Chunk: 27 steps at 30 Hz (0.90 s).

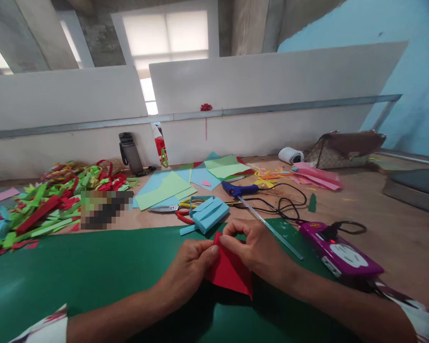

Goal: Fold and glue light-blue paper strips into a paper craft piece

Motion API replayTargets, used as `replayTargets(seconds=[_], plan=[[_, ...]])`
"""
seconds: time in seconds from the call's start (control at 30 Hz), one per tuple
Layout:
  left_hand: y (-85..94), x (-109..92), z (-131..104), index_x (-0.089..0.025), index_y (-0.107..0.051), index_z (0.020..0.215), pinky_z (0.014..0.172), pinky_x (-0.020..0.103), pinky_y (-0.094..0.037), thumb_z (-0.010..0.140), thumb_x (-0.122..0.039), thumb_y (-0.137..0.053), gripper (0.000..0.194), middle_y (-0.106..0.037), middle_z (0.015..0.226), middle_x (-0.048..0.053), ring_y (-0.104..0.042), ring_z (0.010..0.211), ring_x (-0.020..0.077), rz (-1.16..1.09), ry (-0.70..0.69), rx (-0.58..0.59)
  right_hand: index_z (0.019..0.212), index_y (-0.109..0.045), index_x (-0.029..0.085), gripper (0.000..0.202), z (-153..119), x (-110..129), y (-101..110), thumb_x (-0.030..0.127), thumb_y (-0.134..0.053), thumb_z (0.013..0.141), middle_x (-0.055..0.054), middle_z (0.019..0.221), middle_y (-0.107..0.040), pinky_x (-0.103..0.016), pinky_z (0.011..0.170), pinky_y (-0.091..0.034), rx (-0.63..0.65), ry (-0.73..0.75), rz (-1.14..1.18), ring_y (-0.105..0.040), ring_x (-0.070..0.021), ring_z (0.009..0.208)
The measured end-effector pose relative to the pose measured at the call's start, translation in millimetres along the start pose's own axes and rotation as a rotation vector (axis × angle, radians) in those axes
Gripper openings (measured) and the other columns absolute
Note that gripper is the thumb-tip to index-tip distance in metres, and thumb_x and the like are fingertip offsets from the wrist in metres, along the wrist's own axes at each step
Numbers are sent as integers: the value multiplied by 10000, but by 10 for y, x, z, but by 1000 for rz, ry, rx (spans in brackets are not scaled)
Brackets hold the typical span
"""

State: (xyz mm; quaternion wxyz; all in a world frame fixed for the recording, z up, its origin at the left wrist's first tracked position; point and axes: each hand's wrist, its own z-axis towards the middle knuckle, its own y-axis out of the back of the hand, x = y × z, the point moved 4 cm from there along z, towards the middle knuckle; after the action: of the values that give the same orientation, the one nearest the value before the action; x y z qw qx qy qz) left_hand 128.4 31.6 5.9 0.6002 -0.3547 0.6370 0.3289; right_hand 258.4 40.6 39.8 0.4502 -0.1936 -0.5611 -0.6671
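Observation:
A red sheet (232,274) is held up over the green mat, its top edge rolled or folded narrow. My left hand (194,262) pinches the top left of it between thumb and finger. On the other side, my right hand (252,243) grips the same top edge with thumb and forefinger, close to the left fingertips. Just beyond the hands lies a folded light blue paper piece (210,214). Red-handled scissors (184,216) rest partly behind it. A blue glue gun (240,189) with a long clear stick (271,228) lies behind my right hand.
The green mat (75,271) covers the near table. Paper strips (50,205) pile up at the left, with a dark bottle (130,155) behind. Coloured sheets (168,188) lie at the centre back. A purple power strip (343,252), cables and a brown bag (346,150) are at the right.

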Motion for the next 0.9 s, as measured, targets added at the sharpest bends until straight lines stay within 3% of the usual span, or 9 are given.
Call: replayTargets(seconds=[0.7,0.8,0.9], plan=[[6,-26,25,-143,-465,623,448,197,-240,854,-442,-371,390,-405,560,-26,-323,494,80,259,-16,-100,591,-500,169,152,5,-14,-25,173,-516,743,32,584,-540,-211,528,-359,-19,1,18,-478,-92,561],[20,-37,36,-139,-483,634,453,195,-250,856,-429,-372,382,-418,564,-24,-342,496,81,264,-20,-71,769,-553,164,43,32,-43,-36,187,-543,735,37,637,-547,-205,543,-381,51,-67,129,-490,-96,589],[30,-2,44,-134,-505,660,458,198,-252,862,-425,-369,379,-415,561,-27,-338,492,80,242,-2,-35,732,-582,148,67,40,-34,-56,180,-525,746,22,648,-568,-198,548,-380,160,-84,164,-496,-96,605]])
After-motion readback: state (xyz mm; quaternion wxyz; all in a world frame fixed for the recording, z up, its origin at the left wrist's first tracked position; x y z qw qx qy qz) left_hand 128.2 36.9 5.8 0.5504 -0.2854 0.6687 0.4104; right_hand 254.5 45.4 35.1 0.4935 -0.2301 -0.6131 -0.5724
